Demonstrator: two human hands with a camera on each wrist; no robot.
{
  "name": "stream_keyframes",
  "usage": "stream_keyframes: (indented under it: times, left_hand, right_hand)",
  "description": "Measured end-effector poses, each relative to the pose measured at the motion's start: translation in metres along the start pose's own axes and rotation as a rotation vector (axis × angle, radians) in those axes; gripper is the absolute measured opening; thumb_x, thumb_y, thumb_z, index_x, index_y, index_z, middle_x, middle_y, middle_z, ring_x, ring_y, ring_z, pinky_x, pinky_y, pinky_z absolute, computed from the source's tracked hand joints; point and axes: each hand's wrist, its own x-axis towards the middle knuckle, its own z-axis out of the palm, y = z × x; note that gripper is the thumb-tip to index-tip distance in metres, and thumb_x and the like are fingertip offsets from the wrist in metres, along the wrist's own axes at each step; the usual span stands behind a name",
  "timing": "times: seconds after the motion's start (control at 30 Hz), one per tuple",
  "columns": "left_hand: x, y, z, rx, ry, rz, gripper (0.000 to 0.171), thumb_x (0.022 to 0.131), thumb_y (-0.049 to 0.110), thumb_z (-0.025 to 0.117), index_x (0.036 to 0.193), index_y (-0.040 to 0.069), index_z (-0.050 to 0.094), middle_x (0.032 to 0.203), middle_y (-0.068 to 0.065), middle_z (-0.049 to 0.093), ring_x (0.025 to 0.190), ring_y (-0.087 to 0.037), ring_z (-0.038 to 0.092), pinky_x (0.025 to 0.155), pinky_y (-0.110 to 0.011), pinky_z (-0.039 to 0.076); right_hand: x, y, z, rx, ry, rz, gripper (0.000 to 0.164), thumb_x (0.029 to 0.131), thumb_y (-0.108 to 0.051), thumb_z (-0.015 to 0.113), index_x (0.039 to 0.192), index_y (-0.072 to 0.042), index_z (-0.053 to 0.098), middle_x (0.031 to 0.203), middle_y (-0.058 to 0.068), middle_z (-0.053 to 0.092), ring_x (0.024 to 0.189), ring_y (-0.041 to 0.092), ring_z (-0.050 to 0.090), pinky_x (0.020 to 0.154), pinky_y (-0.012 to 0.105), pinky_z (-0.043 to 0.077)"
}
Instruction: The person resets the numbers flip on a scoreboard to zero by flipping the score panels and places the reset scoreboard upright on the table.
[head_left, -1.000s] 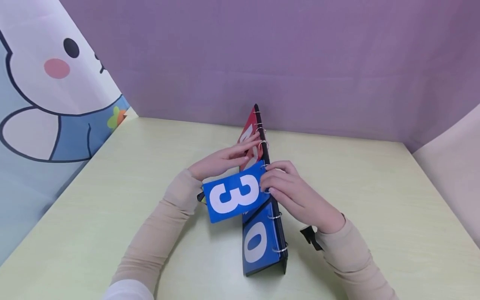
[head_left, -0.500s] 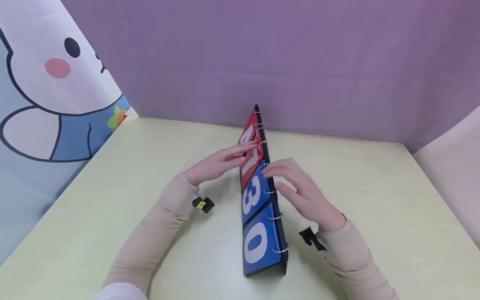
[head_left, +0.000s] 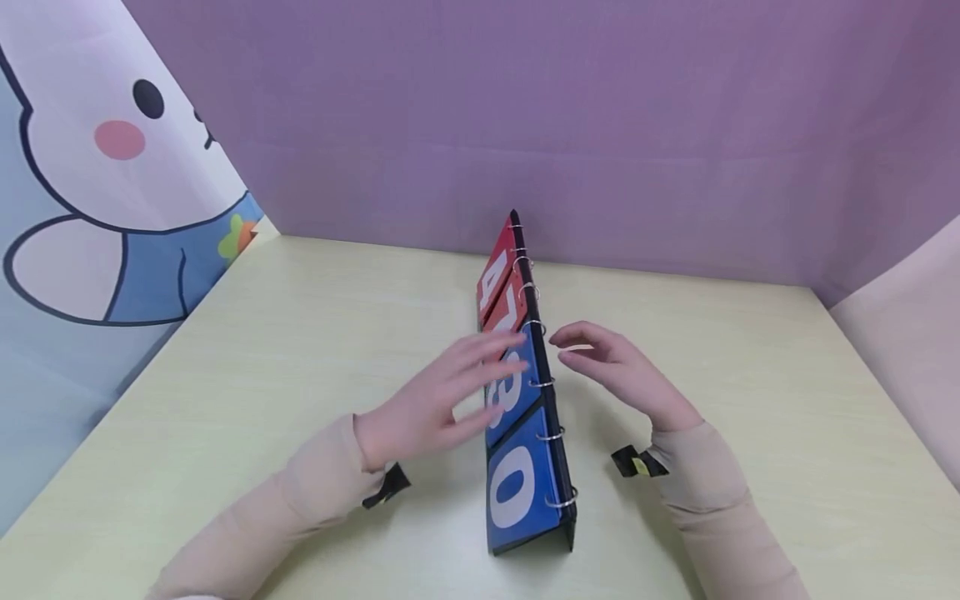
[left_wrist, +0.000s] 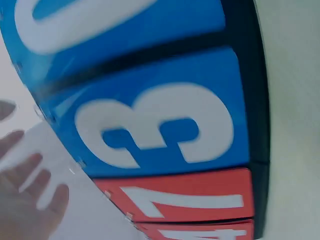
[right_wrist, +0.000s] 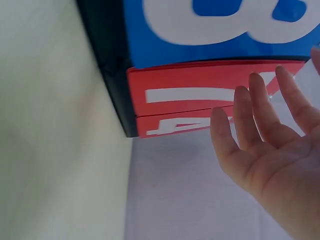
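A tabletop flip scoreboard (head_left: 552,417) stands tent-like on the table, its number cards hung on metal rings along a black top edge. From far to near its left face reads red 4 card (head_left: 493,279), red 7 card (head_left: 511,307), blue 3 card (left_wrist: 155,127) and blue 0 card (head_left: 513,487). My left hand (head_left: 431,400) hovers before the 3 card with fingers spread, covering part of it in the head view. Just right of the rings is my right hand (head_left: 618,367), fingers loosely bent and holding nothing. The right wrist view shows red and blue cards on the other face too.
The scoreboard rests on a pale wooden table (head_left: 315,333). A purple cloth (head_left: 420,125) hangs behind it, and a cartoon-print cloth (head_left: 67,183) is at the left. Black straps dangle near both wrists.
The blue 3 card, held raised earlier, has dropped flat against the board. My left hand has come nearer, away from the red cards; my right hand has drawn off the rings.
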Motion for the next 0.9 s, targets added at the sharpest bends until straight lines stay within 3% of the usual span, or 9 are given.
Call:
stream_keyframes:
  times: [0.13, 0.27, 0.57, 0.9]
  left_hand:
    - [-0.001, 0.018, 0.004, 0.026, -0.078, 0.205, 0.047, 0.094, 0.026, 0.059, 0.134, 0.004, 0.047, 0.144, -0.017, 0.042, 0.136, -0.029, 0.036, 0.113, -0.042, 0.03]
    - [-0.001, 0.03, 0.007, 0.047, -0.125, 0.311, 0.047, 0.094, 0.026, 0.058, 0.134, 0.004, 0.048, 0.142, -0.015, 0.045, 0.135, -0.025, 0.038, 0.114, -0.038, 0.029]
    - [-0.006, 0.035, 0.01, 0.1, -0.197, 0.318, 0.049, 0.094, 0.031, 0.059, 0.136, 0.009, 0.047, 0.144, -0.011, 0.044, 0.136, -0.02, 0.036, 0.115, -0.033, 0.027]
    - [-0.007, 0.029, 0.023, 0.143, -0.111, 0.352, 0.058, 0.088, 0.041, 0.064, 0.133, 0.009, 0.049, 0.141, -0.011, 0.047, 0.134, -0.023, 0.04, 0.113, -0.032, 0.03]
  right_hand:
    - [0.002, 0.009, 0.0, 0.008, -0.04, 0.014, 0.035, 0.096, -0.016, 0.055, 0.125, 0.002, 0.053, 0.131, 0.019, 0.052, 0.123, 0.043, 0.048, 0.101, 0.052, 0.041]
    - [0.004, 0.015, 0.001, -0.018, -0.062, 0.034, 0.036, 0.094, -0.018, 0.059, 0.125, -0.001, 0.054, 0.13, 0.018, 0.053, 0.124, 0.04, 0.047, 0.102, 0.052, 0.041]
    - [0.005, 0.021, 0.002, -0.013, -0.092, 0.028, 0.031, 0.092, -0.016, 0.061, 0.119, -0.001, 0.057, 0.124, 0.016, 0.056, 0.122, 0.037, 0.05, 0.102, 0.05, 0.042]
    - [-0.002, 0.022, -0.02, -0.077, -0.099, 0.078, 0.017, 0.09, -0.014, 0.065, 0.099, -0.002, 0.059, 0.095, 0.008, 0.063, 0.093, 0.021, 0.061, 0.084, 0.03, 0.053]
